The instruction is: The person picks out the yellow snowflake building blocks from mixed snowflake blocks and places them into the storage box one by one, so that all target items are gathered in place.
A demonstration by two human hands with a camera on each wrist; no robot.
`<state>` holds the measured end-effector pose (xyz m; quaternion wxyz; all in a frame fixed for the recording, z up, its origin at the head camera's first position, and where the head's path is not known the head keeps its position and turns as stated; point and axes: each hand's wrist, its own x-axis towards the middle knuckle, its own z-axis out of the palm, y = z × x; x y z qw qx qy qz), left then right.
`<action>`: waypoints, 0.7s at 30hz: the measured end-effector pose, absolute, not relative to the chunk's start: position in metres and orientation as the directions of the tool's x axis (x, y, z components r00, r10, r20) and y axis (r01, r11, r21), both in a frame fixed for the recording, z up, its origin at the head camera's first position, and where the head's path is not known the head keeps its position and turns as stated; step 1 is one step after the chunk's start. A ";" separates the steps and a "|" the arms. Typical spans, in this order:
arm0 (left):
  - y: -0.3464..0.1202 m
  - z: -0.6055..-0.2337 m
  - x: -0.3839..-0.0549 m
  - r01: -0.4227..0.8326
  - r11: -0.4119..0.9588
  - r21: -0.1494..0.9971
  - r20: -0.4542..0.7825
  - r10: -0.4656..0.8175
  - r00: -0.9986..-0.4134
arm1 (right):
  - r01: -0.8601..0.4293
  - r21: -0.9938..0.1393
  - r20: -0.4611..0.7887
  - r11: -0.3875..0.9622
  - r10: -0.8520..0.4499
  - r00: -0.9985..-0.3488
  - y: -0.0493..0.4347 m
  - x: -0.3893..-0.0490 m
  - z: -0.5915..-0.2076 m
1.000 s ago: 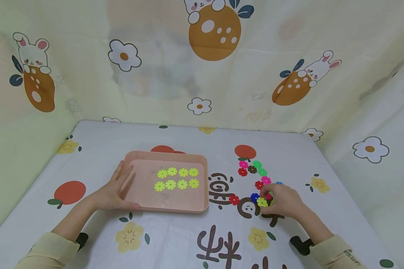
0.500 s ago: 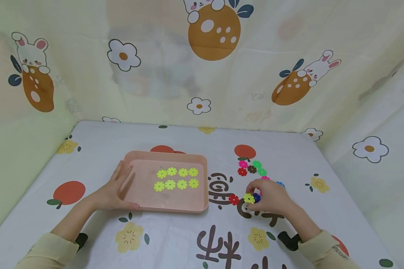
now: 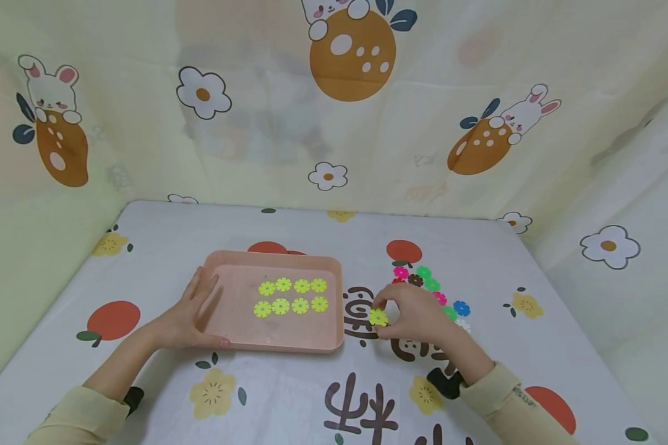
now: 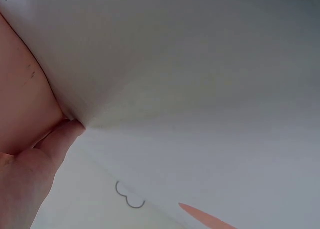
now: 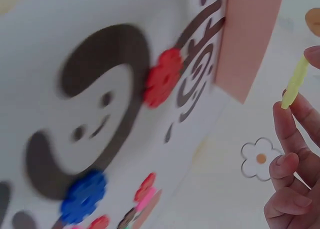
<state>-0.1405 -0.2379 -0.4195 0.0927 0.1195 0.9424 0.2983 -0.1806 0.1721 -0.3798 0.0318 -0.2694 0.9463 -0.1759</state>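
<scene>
In the head view, my right hand (image 3: 412,312) pinches a yellow-green snowflake disc (image 3: 378,317) between thumb and fingers, just right of the pink tray (image 3: 273,344). The right wrist view shows this disc (image 5: 296,83) edge-on at the fingertips, above the cloth. My left hand (image 3: 186,318) rests against the tray's left side, fingers extended along the rim and thumb by the front corner. Inside the tray lie two rows of yellow-green discs (image 3: 281,306), in its right half.
Loose discs lie to the tray's right, including a green disc (image 3: 423,272), a light-blue disc (image 3: 461,308) and a pink disc (image 3: 439,298). My right hand hides some in the head view. A red disc (image 5: 164,79) and a blue disc (image 5: 84,196) show in the right wrist view.
From the loose discs, my right hand has moved left to near the tray's right edge, carrying the yellow-green disc. My left hand and the tray have stayed in place.
</scene>
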 end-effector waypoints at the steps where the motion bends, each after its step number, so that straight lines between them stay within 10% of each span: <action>1: -0.238 -0.420 -0.140 0.171 0.793 0.585 -0.104 0.282 -0.954 | -0.504 -0.347 0.038 0.790 -0.526 -0.850 0.169 -0.182 -0.380; 21: -0.237 -0.419 -0.141 0.173 0.789 0.590 -0.099 0.283 -0.954 | -0.565 -0.414 0.016 0.714 -0.615 -0.789 0.106 -0.189 -0.375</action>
